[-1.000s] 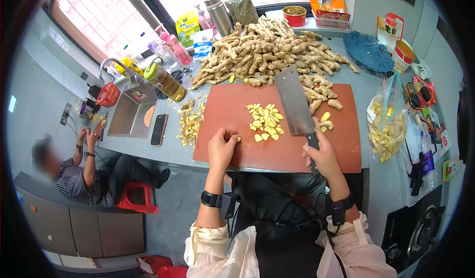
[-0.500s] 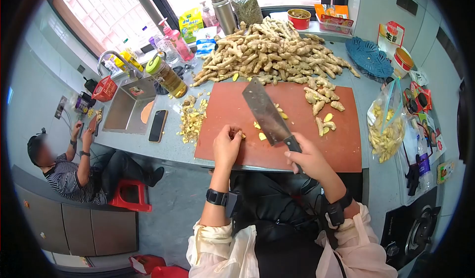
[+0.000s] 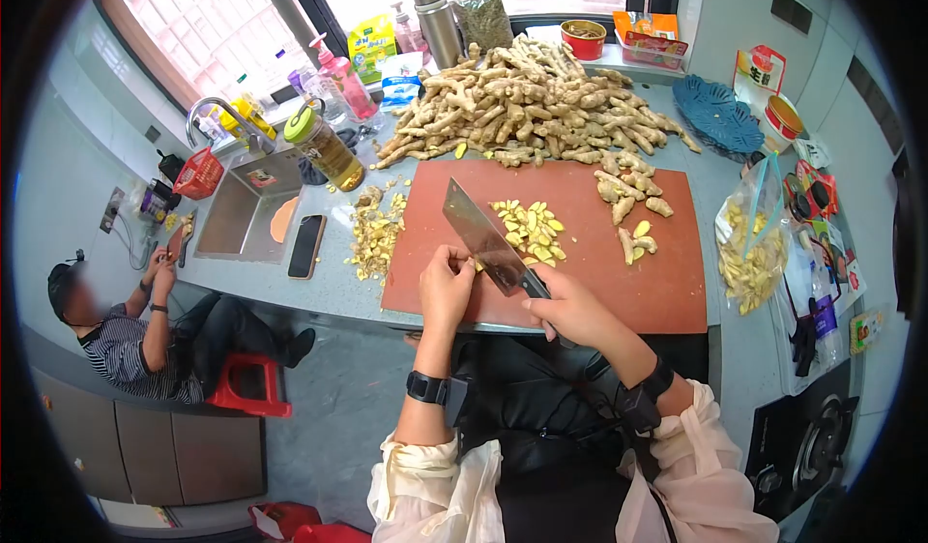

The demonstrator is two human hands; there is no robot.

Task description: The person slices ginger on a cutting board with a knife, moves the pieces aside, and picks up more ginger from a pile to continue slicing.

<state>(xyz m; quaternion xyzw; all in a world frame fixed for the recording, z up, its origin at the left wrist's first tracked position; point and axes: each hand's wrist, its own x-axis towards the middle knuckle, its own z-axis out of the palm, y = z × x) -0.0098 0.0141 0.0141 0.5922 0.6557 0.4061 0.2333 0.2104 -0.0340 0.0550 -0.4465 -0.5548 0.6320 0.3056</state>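
Note:
My right hand (image 3: 577,308) is wrapped round the black handle of a cleaver (image 3: 485,238). The blade slants up and to the left, its lower end close to the fingers of my left hand (image 3: 446,287). Those fingers are pinched on a small piece of ginger (image 3: 478,265), mostly hidden by them, over the left part of the reddish-brown cutting board (image 3: 619,292). Just right of the blade lies a heap of yellow ginger slices (image 3: 535,229). Several whole ginger roots (image 3: 623,190) rest on the board's far right part, with a cut piece (image 3: 635,243) nearer me.
A large ginger pile (image 3: 527,98) covers the counter behind the board. Peelings (image 3: 375,238), a phone (image 3: 307,246), a jar (image 3: 324,146) and a sink (image 3: 246,219) are leftward. A bag of ginger (image 3: 749,243) lies right. Another person (image 3: 145,335) sits far left holding a blade.
My right hand has moved the cleaver left and slightly down, toward my left hand. The slice heap, largely hidden by the blade before, now shows. My left hand stays nearly in place.

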